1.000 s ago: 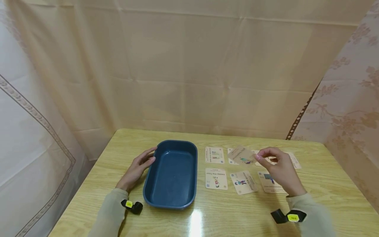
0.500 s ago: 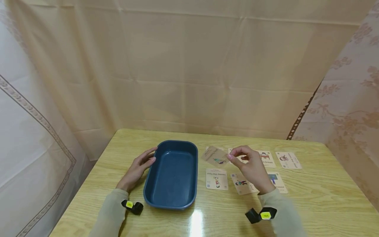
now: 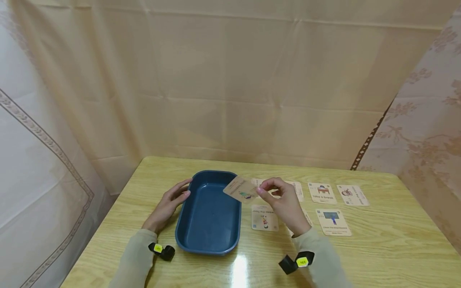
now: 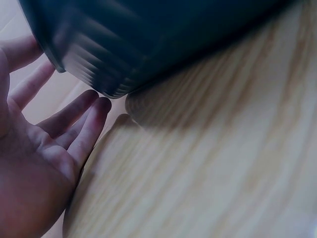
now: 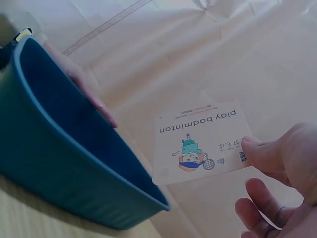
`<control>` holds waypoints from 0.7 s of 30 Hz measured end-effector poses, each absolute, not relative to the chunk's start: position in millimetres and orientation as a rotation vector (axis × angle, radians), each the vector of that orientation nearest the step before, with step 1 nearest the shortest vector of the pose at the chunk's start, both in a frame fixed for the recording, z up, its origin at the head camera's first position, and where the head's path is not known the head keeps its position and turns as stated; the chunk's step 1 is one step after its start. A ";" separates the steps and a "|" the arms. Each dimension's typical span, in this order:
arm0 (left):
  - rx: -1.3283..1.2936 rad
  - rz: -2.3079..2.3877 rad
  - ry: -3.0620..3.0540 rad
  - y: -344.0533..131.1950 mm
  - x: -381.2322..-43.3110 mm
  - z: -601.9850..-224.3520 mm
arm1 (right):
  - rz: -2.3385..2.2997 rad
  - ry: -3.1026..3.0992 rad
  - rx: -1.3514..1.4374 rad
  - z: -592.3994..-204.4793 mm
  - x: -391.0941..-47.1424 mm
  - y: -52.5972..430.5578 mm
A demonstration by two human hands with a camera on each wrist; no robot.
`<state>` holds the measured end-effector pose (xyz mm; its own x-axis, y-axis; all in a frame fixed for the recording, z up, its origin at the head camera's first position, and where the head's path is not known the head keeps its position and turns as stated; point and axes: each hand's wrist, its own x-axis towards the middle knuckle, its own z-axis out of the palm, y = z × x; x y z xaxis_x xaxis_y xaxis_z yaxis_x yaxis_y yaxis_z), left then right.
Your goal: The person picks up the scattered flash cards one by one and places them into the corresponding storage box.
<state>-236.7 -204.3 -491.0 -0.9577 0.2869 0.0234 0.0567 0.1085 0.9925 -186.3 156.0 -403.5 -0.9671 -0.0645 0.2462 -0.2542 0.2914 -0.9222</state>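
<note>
A blue plastic basin (image 3: 209, 218) stands on the wooden table, its inside bare. My left hand (image 3: 168, 203) rests against the basin's left rim with fingers loosely spread; the left wrist view shows its fingertips (image 4: 101, 104) at the ribbed outer wall. Between thumb and fingers, my right hand (image 3: 282, 202) pinches a flashcard (image 3: 240, 189) by its edge. In the right wrist view the flashcard (image 5: 200, 144) reads "play badminton" upside down, with a drawn figure and racket. Its far corner overlaps the basin's right rim in the head view.
Right of the basin, several flashcards lie in two rows: a "sweep the floor" card (image 3: 264, 218), a "take a break" card (image 3: 322, 193), a card with a blackboard picture (image 3: 333, 222) and one at the far right (image 3: 353, 195). The right hand partly covers others. Beige cloth (image 3: 223, 88) hangs behind the table.
My right hand has carried the badminton flashcard leftward from above the card rows to the basin's right rim, uncovering cards at the right. The left hand and basin have stayed put.
</note>
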 end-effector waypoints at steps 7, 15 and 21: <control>0.341 1.955 2.202 -204.5 -236.7 -491.7 | 1.748 -2.428 0.245 -415.9 -187.3 145.5; 0.332 1.955 2.202 -203.8 -236.0 -490.1 | 1.746 -2.460 0.244 -422.4 -186.1 142.5; 0.338 1.955 2.207 -203.8 -236.0 -489.8 | 1.721 -2.501 0.288 -427.7 -184.5 140.3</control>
<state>-236.0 -203.8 -489.8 -0.9592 0.2821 0.0203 0.0542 0.1128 0.9921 -184.5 140.3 -427.7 -0.9778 -0.1026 0.1824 -0.2071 0.3466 -0.9149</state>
